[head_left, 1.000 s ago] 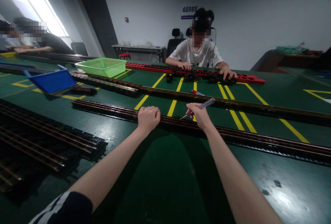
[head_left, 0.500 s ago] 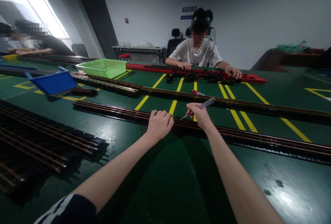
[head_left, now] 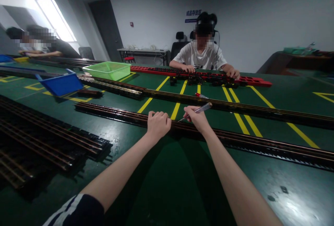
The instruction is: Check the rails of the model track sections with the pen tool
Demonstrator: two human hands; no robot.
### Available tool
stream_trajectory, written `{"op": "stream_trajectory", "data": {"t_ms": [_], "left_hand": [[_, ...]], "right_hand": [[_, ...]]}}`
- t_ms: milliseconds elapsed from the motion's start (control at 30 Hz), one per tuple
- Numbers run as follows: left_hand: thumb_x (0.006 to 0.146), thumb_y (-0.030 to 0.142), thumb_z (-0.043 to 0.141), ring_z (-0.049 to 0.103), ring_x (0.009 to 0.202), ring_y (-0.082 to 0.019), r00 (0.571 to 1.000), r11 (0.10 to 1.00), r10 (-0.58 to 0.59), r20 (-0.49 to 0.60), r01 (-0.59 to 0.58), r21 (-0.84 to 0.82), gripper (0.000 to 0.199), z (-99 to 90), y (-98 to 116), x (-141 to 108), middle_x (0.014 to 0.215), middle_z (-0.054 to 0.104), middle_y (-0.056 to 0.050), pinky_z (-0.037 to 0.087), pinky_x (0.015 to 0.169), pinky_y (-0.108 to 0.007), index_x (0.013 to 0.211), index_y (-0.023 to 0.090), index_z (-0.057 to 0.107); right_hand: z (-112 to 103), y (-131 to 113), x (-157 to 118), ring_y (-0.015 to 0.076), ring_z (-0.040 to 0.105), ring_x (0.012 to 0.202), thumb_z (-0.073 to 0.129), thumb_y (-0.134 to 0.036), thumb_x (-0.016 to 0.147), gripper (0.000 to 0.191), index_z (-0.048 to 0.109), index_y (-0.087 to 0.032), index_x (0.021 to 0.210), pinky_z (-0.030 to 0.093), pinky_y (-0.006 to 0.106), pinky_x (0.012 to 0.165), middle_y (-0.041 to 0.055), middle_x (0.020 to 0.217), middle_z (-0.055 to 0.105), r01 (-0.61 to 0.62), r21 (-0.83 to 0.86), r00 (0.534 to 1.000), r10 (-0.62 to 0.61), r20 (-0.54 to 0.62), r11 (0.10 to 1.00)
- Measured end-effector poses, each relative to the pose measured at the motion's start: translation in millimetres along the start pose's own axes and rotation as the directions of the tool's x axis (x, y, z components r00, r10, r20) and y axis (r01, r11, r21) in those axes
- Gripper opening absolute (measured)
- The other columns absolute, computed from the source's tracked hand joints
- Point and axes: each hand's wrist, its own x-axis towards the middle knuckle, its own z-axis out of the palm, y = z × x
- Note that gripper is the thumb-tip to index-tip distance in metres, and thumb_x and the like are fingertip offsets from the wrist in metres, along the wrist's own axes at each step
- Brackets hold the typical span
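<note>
A long black rail with copper-coloured strips (head_left: 250, 143) lies across the green table in front of me. My left hand (head_left: 158, 126) is closed over the rail, its fingers curled across the far edge. Just to the right, my right hand (head_left: 196, 119) grips a screwdriver (head_left: 204, 107) with a clear handle. The screwdriver slants down to the left, and its thin tip meets the rail beside my left hand. What lies under the tip is too small to make out.
Beyond lies a second long rail (head_left: 182, 97), with a red-handled tool (head_left: 200, 95) behind it. Several rails (head_left: 52, 132) lie at left. A blue bin (head_left: 61, 83) and green basket (head_left: 109, 70) stand farther back. Across the table, a person handles a red rail (head_left: 257, 81).
My right hand and the screwdriver have moved slightly left along the rail, closer to my left hand. My left hand stays on the rail. The view has shifted a little.
</note>
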Motion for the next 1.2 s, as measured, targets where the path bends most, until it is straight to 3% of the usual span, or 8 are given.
{"op": "stream_trajectory", "data": {"t_ms": [300, 700, 1200], "left_hand": [[0.083, 0.023, 0.034, 0.060, 0.073, -0.020, 0.996, 0.996, -0.087, 0.027, 0.086, 0.031, 0.032, -2.1, -17, 2, 0.079, 0.068, -0.007, 0.035, 0.076, -0.037, 0.070, 0.017, 0.063], [0.085, 0.024, 0.032, 0.059, 0.072, -0.019, 0.997, 0.998, -0.057, 0.052, 0.055, 0.042, 0.034, -2.6, -23, 3, 0.078, 0.068, -0.007, 0.036, 0.078, -0.037, 0.070, 0.017, 0.062], [0.084, 0.023, 0.033, 0.059, 0.072, -0.020, 0.999, 0.998, -0.044, 0.028, 0.042, 0.053, 0.033, 1.6, -25, 3, 0.078, 0.067, -0.006, 0.036, 0.074, -0.036, 0.071, 0.017, 0.062]], "right_hand": [[0, 3, 1, 0.0089, 0.045, 0.039, 0.054, -0.033, 0.072, 0.031, 0.055, -0.017, 0.045, 0.036, 0.023, 0.044, -0.0009, 0.041, 0.051, -0.048, -0.001, 0.999, 0.048, 0.003, 0.999], [-5, 2, 2, 0.0090, 0.045, 0.041, 0.055, -0.032, 0.071, 0.031, 0.057, -0.017, 0.045, 0.037, 0.023, 0.045, -0.0007, 0.042, 0.051, -0.065, 0.060, 0.997, 0.062, 0.056, 0.996], [-9, 24, 13, 0.0079, 0.037, 0.038, 0.055, -0.038, 0.070, 0.036, 0.050, -0.018, 0.039, 0.029, 0.023, 0.041, -0.0026, 0.038, 0.043, -0.042, 0.143, 0.998, 0.048, -0.042, 0.989]]}}
